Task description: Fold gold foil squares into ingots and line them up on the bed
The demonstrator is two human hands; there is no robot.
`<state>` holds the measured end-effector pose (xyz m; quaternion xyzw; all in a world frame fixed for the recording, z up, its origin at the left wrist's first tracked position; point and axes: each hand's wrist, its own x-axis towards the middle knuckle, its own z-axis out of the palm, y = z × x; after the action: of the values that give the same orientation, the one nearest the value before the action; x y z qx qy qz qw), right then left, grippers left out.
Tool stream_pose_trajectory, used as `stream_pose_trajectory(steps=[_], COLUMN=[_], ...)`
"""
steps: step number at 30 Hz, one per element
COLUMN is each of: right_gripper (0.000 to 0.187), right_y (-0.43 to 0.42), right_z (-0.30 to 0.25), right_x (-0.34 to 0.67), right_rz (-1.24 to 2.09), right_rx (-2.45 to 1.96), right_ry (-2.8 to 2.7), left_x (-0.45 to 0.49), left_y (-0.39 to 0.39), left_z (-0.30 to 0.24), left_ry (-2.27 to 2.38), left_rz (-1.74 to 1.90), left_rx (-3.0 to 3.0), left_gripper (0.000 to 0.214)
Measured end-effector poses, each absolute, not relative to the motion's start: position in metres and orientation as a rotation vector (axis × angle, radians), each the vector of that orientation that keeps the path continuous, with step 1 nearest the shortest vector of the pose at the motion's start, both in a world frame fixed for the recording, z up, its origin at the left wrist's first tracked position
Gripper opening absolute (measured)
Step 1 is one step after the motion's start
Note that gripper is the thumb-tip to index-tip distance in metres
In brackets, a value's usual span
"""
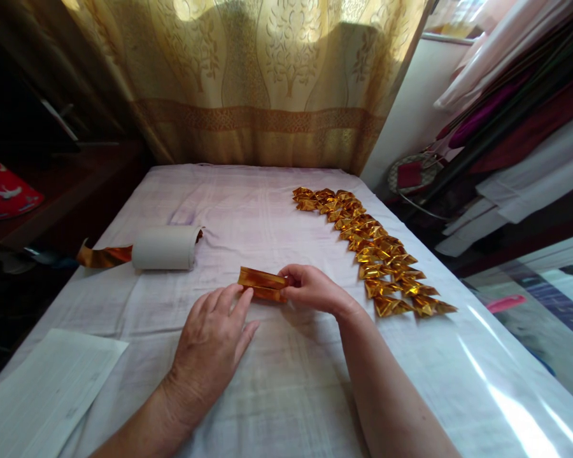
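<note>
A piece of shiny gold foil paper [262,278], folded lengthwise into a narrow strip, is between my hands over the middle of the table. My right hand [312,289] pinches its right end between thumb and fingers. My left hand [214,331] is at the strip's left end, fingertips touching its lower edge, with the fingers stretched out and the thumb apart. To the right, several folded gold foil pieces [370,238] lie in two rows that curve from the back of the table toward the front.
A white roll [165,248] lies at left with a gold foil strip [105,256] trailing from it. Sheets of paper [52,388] rest at the front left of the cloth-covered table [286,407]. A patterned curtain [277,83] hangs behind; clothes [530,165] hang at right.
</note>
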<state>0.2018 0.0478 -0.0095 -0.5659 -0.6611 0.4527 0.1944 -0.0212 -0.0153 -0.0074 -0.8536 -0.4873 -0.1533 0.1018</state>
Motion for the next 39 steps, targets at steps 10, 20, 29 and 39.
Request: stream_pose_trajectory(steps=[10, 20, 29, 39], right_gripper=[0.022, 0.033, 0.076, 0.032], right_y=[0.043, 0.04, 0.045, 0.049], right_z=[-0.01, -0.015, -0.02, -0.018], right_x=[0.177, 0.169, 0.18, 0.194], right_rz=[1.608, 1.541, 0.749, 0.328], right_rx=[-1.043, -1.006, -1.195, -1.185], right_ry=[-1.483, -1.669, -1.935, -2.279], left_x=[-0.029, -0.027, -0.04, -0.048], left_y=[-0.004, 0.005, 0.017, 0.021], left_z=[-0.023, -0.021, -0.028, -0.029], left_ry=[-1.439, -1.579, -1.215, -0.961], left_rz=[-0.782, -1.061, -1.288, -1.39], left_rx=[-2.656, -2.701, -2.682, -2.9], left_gripper=[0.048, 0.033, 0.026, 0.034])
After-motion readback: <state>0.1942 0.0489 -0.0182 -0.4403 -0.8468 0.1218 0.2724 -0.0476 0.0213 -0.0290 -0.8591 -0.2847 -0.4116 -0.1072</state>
